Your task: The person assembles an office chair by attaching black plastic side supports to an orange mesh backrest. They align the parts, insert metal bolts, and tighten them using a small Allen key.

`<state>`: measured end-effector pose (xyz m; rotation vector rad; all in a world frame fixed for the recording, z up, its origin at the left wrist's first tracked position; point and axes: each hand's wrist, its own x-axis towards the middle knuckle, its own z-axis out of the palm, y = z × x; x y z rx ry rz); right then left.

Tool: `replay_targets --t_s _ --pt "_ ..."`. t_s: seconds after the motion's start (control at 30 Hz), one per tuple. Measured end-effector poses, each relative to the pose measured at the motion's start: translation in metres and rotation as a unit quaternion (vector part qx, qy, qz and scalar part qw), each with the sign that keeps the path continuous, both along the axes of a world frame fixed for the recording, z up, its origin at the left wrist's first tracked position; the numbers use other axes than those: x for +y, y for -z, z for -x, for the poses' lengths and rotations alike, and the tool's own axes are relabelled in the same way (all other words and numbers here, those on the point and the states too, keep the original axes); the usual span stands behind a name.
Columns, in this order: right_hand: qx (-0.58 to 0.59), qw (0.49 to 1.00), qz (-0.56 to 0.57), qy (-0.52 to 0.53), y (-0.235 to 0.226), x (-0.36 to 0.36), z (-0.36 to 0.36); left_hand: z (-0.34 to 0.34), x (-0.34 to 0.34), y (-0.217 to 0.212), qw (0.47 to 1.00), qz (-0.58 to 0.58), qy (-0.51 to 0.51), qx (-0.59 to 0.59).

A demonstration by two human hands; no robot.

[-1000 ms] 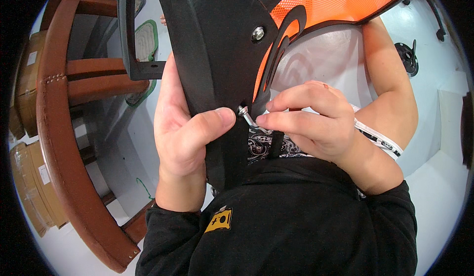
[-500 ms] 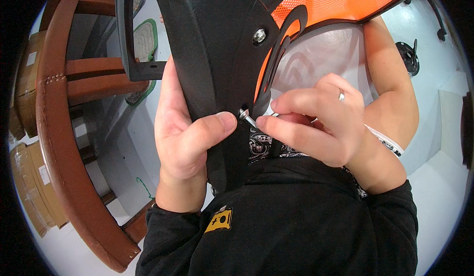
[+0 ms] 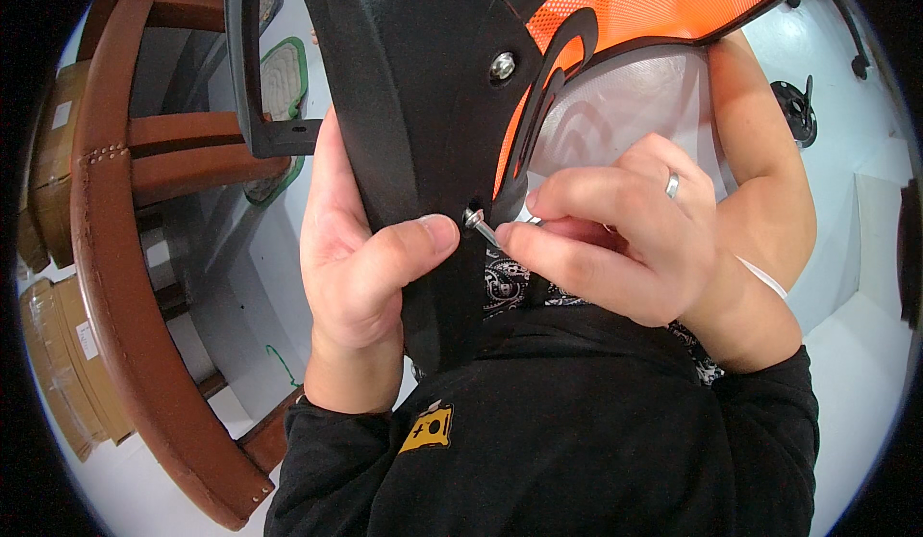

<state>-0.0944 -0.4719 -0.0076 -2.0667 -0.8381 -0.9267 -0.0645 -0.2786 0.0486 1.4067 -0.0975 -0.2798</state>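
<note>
Across my lap lies a black plastic chair frame piece (image 3: 394, 152) with orange mesh (image 3: 663, 3) joined to it. My left hand (image 3: 361, 268) grips its lower part, thumb on the near face beside a bolt (image 3: 472, 219), the other fingers hidden behind. My right hand (image 3: 625, 234) is closed in a pinch on a thin metal hex key (image 3: 488, 236), whose tip meets that bolt's head. Most of the key is hidden by the fingers. Farther up the frame, a second shiny bolt (image 3: 503, 66) sits in its recess.
To the left stands a brown leather-covered piece of furniture with rails (image 3: 101, 210), and cardboard boxes (image 3: 72, 364) are beyond it. A black bracket-like arm (image 3: 245, 66) juts from the frame's left side. On the floor at right lies a small black part (image 3: 793, 114).
My right hand has shifted and turned slightly at the bolt, with the hex key still pinched. The left hand holds the same place on the frame.
</note>
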Motion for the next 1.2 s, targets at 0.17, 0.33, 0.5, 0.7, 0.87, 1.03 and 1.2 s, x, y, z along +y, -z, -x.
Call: replay_targets --t_s 0.17,0.33,0.5,0.7,0.87,1.03,1.2 --pt "0.008 1.0 -0.029 -0.005 0.009 0.003 0.0 0.002 -0.001 0.0 1.0 -0.003 -0.012 0.005" --pt "0.012 0.997 -0.081 0.013 0.018 0.013 0.001 0.003 -0.001 0.0 1.0 0.002 -0.013 0.007" --pt "0.003 0.999 -0.047 0.016 0.016 0.009 0.002 0.003 -0.001 -0.001 1.0 -0.009 -0.012 0.004" --pt "0.016 0.993 -0.111 0.038 0.026 0.019 -0.002 0.001 -0.001 0.0 1.0 0.004 -0.004 -0.002" --pt "0.087 0.991 -0.101 0.01 0.035 0.027 0.008 0.004 -0.001 0.001 1.0 -0.004 -0.015 0.003" --pt "0.114 0.979 -0.165 0.039 0.035 0.043 0.014 0.005 0.0 0.0 1.0 0.002 -0.011 0.008" --pt "0.203 0.952 -0.231 0.007 0.034 0.046 0.018 0.005 0.0 0.002 1.0 0.004 -0.016 0.002"
